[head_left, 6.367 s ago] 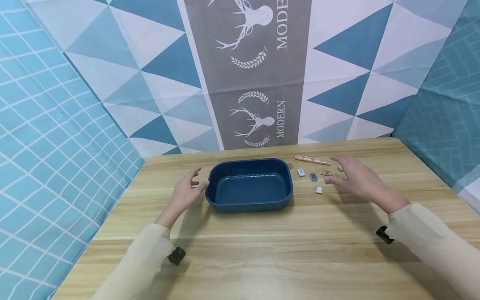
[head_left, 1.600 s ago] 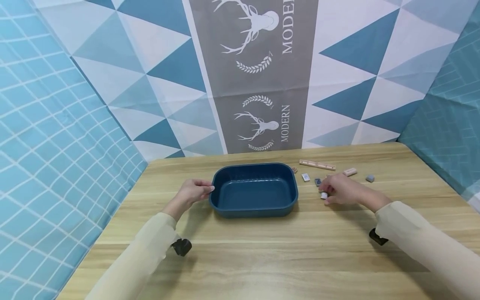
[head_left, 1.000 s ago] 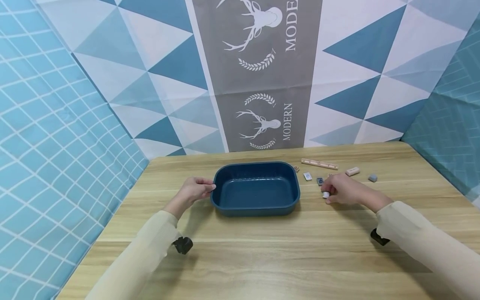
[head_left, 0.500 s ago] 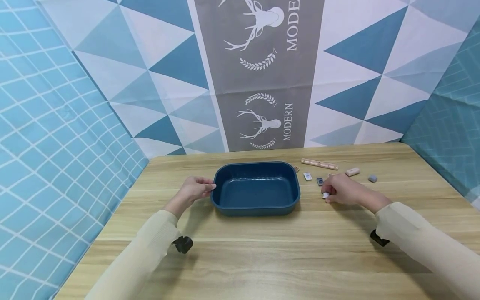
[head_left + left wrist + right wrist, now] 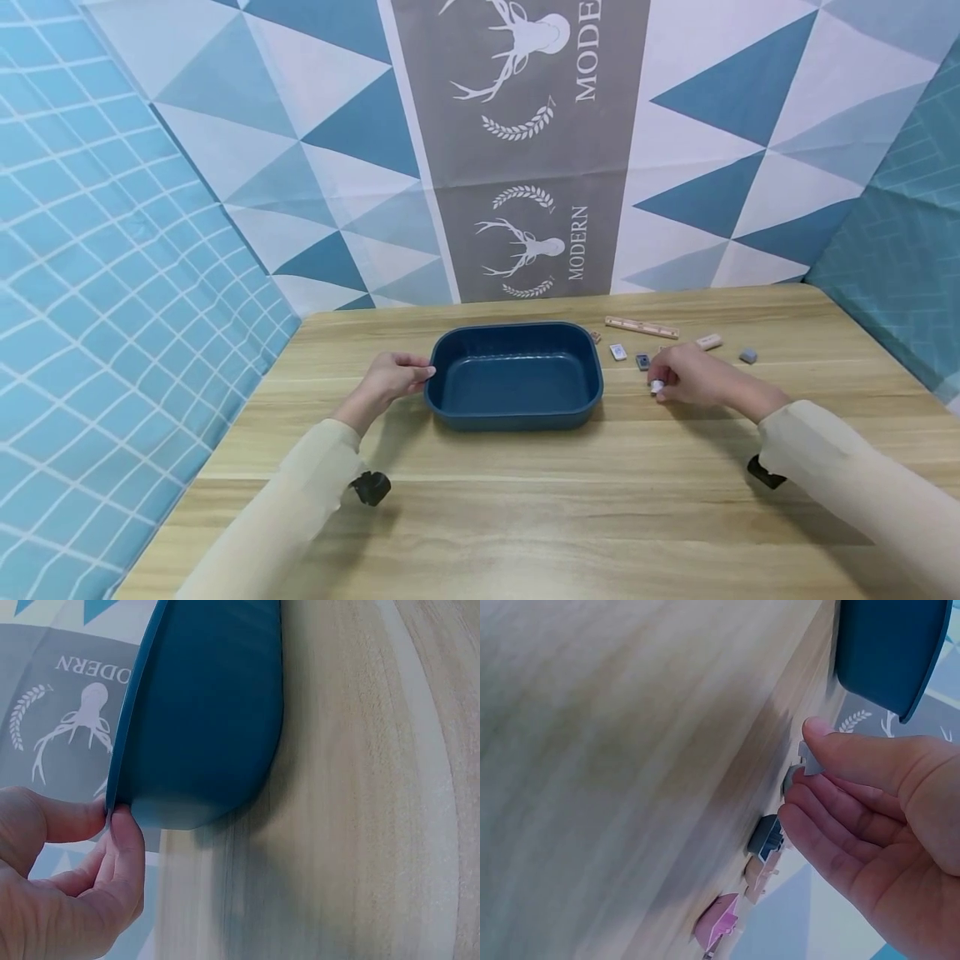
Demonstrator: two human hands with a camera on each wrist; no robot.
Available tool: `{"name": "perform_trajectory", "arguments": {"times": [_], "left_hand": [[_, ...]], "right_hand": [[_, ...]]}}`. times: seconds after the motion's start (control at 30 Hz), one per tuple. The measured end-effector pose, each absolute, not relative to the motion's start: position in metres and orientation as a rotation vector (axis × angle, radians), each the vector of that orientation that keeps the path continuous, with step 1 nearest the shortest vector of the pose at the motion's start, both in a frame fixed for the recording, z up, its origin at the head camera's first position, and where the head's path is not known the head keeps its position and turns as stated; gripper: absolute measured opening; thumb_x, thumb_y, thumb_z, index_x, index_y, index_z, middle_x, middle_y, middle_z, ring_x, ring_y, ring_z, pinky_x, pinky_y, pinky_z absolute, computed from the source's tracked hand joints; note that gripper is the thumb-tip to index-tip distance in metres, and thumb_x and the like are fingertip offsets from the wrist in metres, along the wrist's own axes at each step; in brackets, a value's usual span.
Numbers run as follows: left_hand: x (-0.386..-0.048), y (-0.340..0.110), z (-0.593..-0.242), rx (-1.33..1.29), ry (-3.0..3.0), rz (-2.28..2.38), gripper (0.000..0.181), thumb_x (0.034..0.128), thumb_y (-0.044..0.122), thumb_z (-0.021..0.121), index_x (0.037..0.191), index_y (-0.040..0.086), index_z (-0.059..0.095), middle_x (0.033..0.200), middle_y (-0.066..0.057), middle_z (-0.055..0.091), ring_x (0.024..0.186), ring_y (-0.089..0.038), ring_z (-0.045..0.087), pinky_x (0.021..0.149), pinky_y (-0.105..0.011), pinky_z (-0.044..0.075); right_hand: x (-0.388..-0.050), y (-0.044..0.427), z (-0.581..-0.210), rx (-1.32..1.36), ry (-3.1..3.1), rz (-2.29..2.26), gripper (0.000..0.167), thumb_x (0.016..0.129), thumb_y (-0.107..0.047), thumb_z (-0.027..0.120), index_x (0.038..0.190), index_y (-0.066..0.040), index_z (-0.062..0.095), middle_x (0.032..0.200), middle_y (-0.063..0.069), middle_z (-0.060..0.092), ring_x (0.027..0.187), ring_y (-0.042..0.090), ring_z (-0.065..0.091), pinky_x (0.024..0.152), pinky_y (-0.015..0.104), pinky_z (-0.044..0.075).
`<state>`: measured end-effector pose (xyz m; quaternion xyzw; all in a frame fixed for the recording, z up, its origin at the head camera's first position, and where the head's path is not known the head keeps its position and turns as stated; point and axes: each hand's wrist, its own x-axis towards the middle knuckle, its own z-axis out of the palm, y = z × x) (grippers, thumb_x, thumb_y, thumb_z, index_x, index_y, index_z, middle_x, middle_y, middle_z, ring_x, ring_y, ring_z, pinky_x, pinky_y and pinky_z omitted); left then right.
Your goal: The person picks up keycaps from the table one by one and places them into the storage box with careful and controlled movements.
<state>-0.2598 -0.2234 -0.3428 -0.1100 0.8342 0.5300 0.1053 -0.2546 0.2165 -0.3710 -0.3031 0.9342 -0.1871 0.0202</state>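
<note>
My left hand [image 5: 386, 381] pinches the left rim of a dark blue rectangular basin [image 5: 517, 421]. In the left wrist view, thumb and index finger meet over the rim of the basin [image 5: 202, 712]. To the right of the basin, my right hand [image 5: 686, 375] holds a small white piece [image 5: 657, 387] between thumb and fingers, low over the table. The right wrist view shows this white piece [image 5: 808, 760] under the thumb, partly covered by the fingers. Its exact kind is not clear.
Small pieces lie around my right hand: a long beige strip [image 5: 642, 327], a white tile [image 5: 618, 352], a dark grey block [image 5: 642, 362], a beige bar [image 5: 708, 342], a grey block [image 5: 748, 356] and a brown piece [image 5: 596, 337]. A pink piece [image 5: 716, 921] shows in the right wrist view.
Since the oldest frame, my left hand has taken hold of the basin's rim. My right hand has moved down and left onto the white piece, which has since turned slightly in the fingers.
</note>
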Motion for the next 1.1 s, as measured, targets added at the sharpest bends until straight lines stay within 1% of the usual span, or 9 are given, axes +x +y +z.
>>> {"name": "perform_trajectory", "arguments": {"times": [0.1,0.23,0.5,0.6,0.73,0.8,0.9,1.1], "left_hand": [[-0.258,-0.223,-0.343,-0.336,2.472,1.554,0.030,0.0914,0.008,0.064,0.116,-0.008,0.060,0.101,-0.010,0.063,0.074,-0.006,0.061,0.080,-0.023,0.059],[-0.259,-0.221,-0.343,-0.361,2.484,1.540,0.029,0.0913,0.009,0.064,0.116,-0.007,0.061,0.103,-0.012,0.063,0.076,-0.007,0.061,0.085,-0.027,0.059],[-0.260,-0.221,-0.344,-0.365,2.475,1.550,0.031,0.0909,0.008,0.064,0.118,-0.007,0.060,0.109,-0.013,0.063,0.078,-0.007,0.063,0.089,-0.029,0.058],[-0.258,-0.221,-0.343,-0.352,2.482,1.545,0.030,0.0914,0.008,0.064,0.117,-0.007,0.060,0.106,-0.012,0.063,0.078,-0.007,0.062,0.087,-0.028,0.058],[-0.257,-0.221,-0.343,-0.340,2.484,1.549,0.028,0.0912,0.008,0.064,0.115,-0.007,0.061,0.100,-0.009,0.063,0.076,-0.007,0.061,0.080,-0.024,0.059],[-0.257,-0.221,-0.343,-0.342,2.480,1.550,0.028,0.0912,0.007,0.064,0.115,-0.008,0.061,0.098,-0.009,0.063,0.075,-0.007,0.061,0.080,-0.024,0.059],[-0.256,-0.222,-0.343,-0.352,2.478,1.543,0.028,0.0914,0.007,0.063,0.116,-0.007,0.060,0.100,-0.009,0.063,0.076,-0.008,0.061,0.081,-0.024,0.059],[-0.257,-0.221,-0.342,-0.355,2.469,1.539,0.030,0.0918,0.008,0.063,0.118,-0.007,0.060,0.106,-0.012,0.062,0.084,-0.013,0.065,0.079,-0.022,0.059]], "right_hand": [[-0.255,0.215,-0.371,-0.947,2.897,-0.572,0.012,0.077,-0.001,0.075,0.083,-0.009,0.069,0.075,-0.003,0.063,0.065,0.003,0.049,0.055,0.018,0.044],[-0.256,0.214,-0.369,-0.965,2.896,-0.560,0.013,0.077,0.000,0.075,0.083,-0.010,0.069,0.075,-0.003,0.063,0.065,0.004,0.049,0.055,0.018,0.044],[-0.257,0.209,-0.368,-0.980,2.907,-0.564,0.015,0.075,0.003,0.075,0.082,-0.009,0.069,0.076,-0.002,0.063,0.067,0.006,0.052,0.056,0.018,0.045],[-0.259,0.206,-0.368,-1.002,2.904,-0.559,0.016,0.076,0.004,0.074,0.081,-0.010,0.068,0.076,-0.002,0.063,0.067,0.006,0.051,0.057,0.018,0.044],[-0.261,0.204,-0.366,-1.020,2.907,-0.541,0.016,0.075,0.003,0.074,0.080,-0.011,0.068,0.075,-0.003,0.063,0.066,0.006,0.049,0.056,0.019,0.043],[-0.262,0.203,-0.364,-1.018,2.910,-0.528,0.016,0.075,0.003,0.074,0.080,-0.011,0.068,0.074,-0.004,0.063,0.066,0.007,0.050,0.057,0.019,0.043],[-0.263,0.202,-0.363,-1.018,2.909,-0.515,0.017,0.074,0.002,0.075,0.079,-0.013,0.068,0.074,-0.005,0.063,0.066,0.006,0.050,0.057,0.020,0.043],[-0.263,0.205,-0.361,-1.023,2.893,-0.541,0.018,0.073,0.003,0.074,0.076,-0.013,0.067,0.073,-0.005,0.063,0.065,0.004,0.048,0.057,0.019,0.043]]}}
